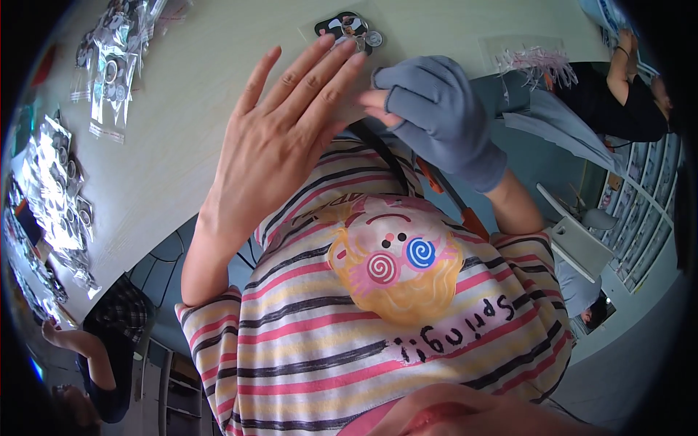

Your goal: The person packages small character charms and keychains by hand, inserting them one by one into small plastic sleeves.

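Keychain (352, 27) on table (182, 116), at left hand's (280, 131) fingertips; contact unclear. Right hand (440, 112) just right of left hand, near table's front edge. Packets (113, 80) on table's far left; packet heap (62, 189) nearer, along left side. Tassels (538, 64) on right end. One person (611, 109) at far right, another (109, 370) lower left, near heap.

Clear bags of keyrings (113, 80) lie on the far left of the pale table (196, 65), with a heap of shiny bags (57, 196) nearer along its left edge and pink-and-white strands (536, 64) at the far right. On the right are a person in black (611, 102), a white chair (582, 245) and a pale rack (643, 211). Near left, another person (109, 363) sits beside dark shelves (183, 389).
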Demonstrator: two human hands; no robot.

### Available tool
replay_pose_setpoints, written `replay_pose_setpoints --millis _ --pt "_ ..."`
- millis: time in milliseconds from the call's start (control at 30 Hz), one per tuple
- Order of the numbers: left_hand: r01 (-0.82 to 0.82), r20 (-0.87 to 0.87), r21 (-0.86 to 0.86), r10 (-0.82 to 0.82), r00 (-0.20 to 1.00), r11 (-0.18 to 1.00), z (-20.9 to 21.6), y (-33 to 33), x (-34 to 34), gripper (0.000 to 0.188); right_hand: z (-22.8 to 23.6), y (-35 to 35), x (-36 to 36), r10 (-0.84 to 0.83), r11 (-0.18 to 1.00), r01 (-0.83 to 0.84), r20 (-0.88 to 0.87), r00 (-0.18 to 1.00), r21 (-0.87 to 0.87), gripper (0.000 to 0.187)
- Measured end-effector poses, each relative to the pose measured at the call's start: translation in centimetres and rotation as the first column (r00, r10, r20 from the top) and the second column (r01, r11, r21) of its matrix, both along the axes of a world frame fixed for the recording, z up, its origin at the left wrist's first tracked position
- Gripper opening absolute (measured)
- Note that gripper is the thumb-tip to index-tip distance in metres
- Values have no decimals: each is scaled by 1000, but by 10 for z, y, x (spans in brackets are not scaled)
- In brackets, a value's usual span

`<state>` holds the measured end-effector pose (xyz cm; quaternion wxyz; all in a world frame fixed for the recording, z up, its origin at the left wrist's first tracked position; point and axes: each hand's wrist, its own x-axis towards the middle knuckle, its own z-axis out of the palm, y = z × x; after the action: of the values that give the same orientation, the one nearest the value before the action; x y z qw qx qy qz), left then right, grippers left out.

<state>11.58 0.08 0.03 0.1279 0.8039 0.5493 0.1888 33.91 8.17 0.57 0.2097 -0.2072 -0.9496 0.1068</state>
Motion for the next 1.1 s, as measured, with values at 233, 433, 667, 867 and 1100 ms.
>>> replay_pose_setpoints --millis 233,433,667,867,1100 --pt "41 7 -117 -41 999 992 -4 -7 2 81 -10 -8 -9 -56 992 47 -72 996 -119 18" --pt "13 -29 -113 -16 999 994 -4 -7 2 84 -4 -10 -14 -83 978 87 29 996 -190 18" --pt "4 -57 -109 -10 998 994 -5 -6 3 86 8 -4 -12 -24 942 42 58 998 -332 17" --pt "23 -69 -104 -30 997 994 -3 -4 6 90 -1 -9 -13 -82 977 75 -28 996 -199 22" --pt "-7 -121 -96 -5 993 995 -5 -6 9 84 -1 -2 2 -45 935 24 -50 998 -354 18"
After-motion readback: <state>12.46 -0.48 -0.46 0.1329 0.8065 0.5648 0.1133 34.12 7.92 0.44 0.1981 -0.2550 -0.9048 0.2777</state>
